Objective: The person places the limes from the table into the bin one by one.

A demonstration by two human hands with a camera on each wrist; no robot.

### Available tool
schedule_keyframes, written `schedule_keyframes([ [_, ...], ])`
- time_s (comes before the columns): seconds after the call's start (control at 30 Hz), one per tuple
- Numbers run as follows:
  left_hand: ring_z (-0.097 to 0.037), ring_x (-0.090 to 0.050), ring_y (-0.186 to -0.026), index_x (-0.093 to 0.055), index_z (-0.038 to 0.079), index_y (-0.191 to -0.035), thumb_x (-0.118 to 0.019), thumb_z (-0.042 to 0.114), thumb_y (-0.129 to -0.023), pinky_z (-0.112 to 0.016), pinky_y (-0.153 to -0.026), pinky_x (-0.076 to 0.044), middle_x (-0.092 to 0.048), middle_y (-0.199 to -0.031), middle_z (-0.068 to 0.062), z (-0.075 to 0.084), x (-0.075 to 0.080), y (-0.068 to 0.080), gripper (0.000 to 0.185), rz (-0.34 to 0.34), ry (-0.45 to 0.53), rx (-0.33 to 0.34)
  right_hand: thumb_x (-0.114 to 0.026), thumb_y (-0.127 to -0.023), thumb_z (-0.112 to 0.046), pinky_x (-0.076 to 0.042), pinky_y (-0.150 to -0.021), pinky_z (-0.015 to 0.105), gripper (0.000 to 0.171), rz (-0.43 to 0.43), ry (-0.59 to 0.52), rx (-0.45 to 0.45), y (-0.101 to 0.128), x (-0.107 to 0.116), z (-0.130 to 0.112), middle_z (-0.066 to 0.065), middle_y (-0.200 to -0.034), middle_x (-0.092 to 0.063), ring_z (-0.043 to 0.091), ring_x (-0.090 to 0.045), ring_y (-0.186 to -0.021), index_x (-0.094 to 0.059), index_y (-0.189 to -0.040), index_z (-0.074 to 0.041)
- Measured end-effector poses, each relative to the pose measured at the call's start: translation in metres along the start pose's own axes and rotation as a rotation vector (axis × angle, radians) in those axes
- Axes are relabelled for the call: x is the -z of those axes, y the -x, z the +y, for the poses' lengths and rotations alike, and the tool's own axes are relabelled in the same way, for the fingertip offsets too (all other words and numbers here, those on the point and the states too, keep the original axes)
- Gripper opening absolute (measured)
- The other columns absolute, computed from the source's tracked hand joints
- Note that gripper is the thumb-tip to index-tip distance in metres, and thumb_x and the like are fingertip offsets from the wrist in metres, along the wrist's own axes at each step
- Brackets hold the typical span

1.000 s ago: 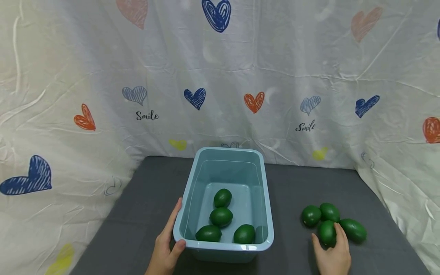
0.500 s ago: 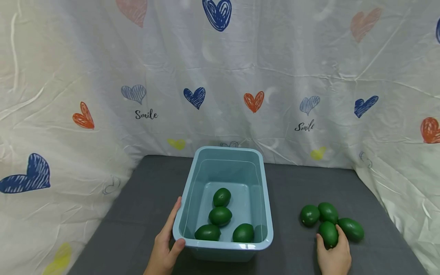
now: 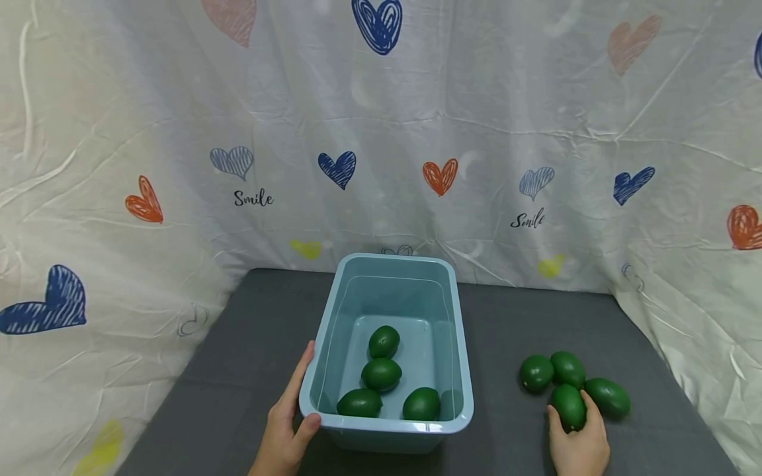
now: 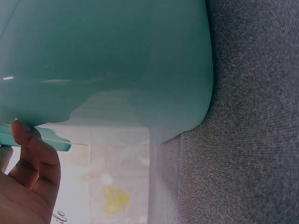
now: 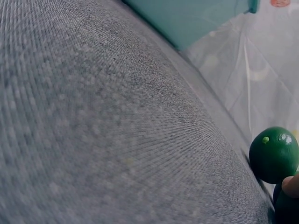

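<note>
A light blue plastic bin (image 3: pixel 400 427) stands on the dark grey cloth, with several dark green, smooth avocados (image 3: pixel 381 374) on its floor. My left hand (image 3: pixel 286 423) grips the bin's near left corner, thumb at the front rim and fingers along the left side. In the left wrist view, its fingers (image 4: pixel 44 154) bend at the rim. To the right of the bin, my right hand (image 3: pixel 579 443) holds an avocado (image 3: pixel 569 406) between thumb and fingers. Three others lie close around it: a round one (image 3: pixel 537 373), one behind (image 3: pixel 568 368) and a longer one (image 3: pixel 608 397).
Dark grey cloth (image 3: pixel 494 330) covers the table. A pale curtain (image 3: pixel 381 132) printed with hearts hangs at the back and along both sides, close behind the bin's far end.
My right thumb and fingers have closed around the near avocado, which sits slightly nearer me. My left hand and the bin have stayed in place.
</note>
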State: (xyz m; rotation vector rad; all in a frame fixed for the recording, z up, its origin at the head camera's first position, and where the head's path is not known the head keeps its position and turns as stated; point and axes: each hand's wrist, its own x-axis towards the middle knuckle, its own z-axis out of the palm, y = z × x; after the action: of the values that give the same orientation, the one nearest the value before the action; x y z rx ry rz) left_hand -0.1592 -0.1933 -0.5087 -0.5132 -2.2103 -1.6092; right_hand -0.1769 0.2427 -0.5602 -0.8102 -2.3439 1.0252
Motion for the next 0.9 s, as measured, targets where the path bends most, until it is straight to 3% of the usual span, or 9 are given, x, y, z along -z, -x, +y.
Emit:
schedule_keyframes([
  [0.6, -0.002, -0.028, -0.156, -0.023, 0.018, -0.171, -0.061, 0.005, -0.100, -0.011, -0.114, -0.029, -0.025, -0.176, -0.011, 0.0004, 0.0018, 0.0000, 0.081, -0.004, -0.012, -0.014, -0.082, -0.090, -0.012, -0.041, -0.102, 0.070, 0.067, 0.094, -0.012, 0.026, 0.0051, -0.0009, -0.0027, 0.037, -0.140, -0.057, 0.058, -0.056, -0.120, -0.054, -0.148, 0.004],
  [0.9, -0.002, -0.028, -0.156, -0.023, 0.018, -0.171, -0.060, 0.006, -0.100, -0.011, -0.113, -0.030, -0.024, -0.176, -0.011, -0.0007, 0.0017, 0.0009, 0.081, -0.005, -0.005, -0.014, -0.080, -0.091, -0.014, -0.041, -0.104, 0.069, 0.067, 0.095, -0.023, -0.006, 0.0097, 0.0025, -0.0100, 0.037, -0.141, -0.056, 0.057, -0.054, -0.123, -0.053, -0.150, 0.003],
])
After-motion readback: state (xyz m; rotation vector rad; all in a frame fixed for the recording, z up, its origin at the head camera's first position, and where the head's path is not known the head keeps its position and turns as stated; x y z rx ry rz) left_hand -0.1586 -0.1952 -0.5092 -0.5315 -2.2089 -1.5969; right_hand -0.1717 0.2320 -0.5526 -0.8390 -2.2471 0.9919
